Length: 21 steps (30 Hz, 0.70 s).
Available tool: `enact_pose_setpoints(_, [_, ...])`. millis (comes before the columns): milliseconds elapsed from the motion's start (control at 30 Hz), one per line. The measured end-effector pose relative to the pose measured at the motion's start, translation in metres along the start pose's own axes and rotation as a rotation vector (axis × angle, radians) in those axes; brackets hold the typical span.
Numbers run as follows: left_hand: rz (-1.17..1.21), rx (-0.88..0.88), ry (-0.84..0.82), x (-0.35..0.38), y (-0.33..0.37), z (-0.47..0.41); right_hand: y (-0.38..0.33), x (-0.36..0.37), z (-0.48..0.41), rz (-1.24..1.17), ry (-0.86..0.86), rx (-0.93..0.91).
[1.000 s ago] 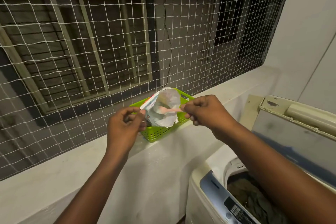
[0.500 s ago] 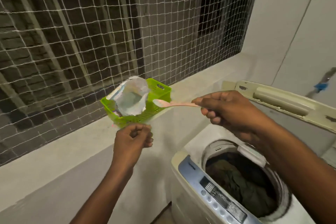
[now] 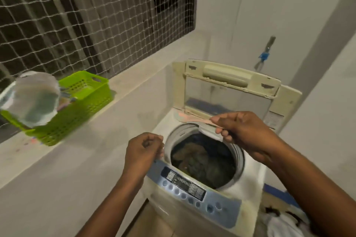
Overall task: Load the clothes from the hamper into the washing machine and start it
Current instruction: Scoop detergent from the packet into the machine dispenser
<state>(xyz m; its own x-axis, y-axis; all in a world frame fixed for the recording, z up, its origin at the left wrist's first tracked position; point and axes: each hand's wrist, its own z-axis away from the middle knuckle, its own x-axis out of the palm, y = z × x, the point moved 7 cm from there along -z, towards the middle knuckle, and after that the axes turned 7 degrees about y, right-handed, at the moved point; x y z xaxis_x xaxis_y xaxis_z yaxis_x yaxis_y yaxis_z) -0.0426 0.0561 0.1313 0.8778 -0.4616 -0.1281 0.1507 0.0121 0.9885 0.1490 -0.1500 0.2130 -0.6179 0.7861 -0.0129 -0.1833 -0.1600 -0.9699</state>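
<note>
The white top-loading washing machine [image 3: 248,178] with a blue-grey control panel [image 3: 185,183] stands with its cream lid [image 3: 227,94] raised upright; dark crumpled clothes [image 3: 202,163] lie heaped inside its round drum.

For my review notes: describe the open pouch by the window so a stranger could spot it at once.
Under the netted window runs a pale ledge, and on it sits a lime-green perforated basket. The pouch stands in the basket's left end, rising above the rim; it alone is silvery, with a gaping mouth.
</note>
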Motion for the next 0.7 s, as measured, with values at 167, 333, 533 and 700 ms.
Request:
enact_pose_setpoints(167, [-0.056, -0.056, -0.131, 0.057, -0.030, -0.018, 0.044, -0.048, -0.020, -0.029, 0.138, 0.061])
enact_pose_setpoints(333, [-0.130, -0.085, -0.243, 0.112, -0.061, -0.049, 0.084, -0.080, -0.046, -0.049, 0.259, 0.106])
enact_pose_setpoints(533, [-0.155, -0.133, -0.382, 0.166, -0.089, -0.083, 0.121, -0.099, -0.082, -0.079, 0.415, 0.144])
enact_pose_setpoints(700, [-0.160, -0.189, -0.437, 0.187, -0.108, -0.101, 0.151, -0.107, -0.115, 0.031, 0.492, 0.130])
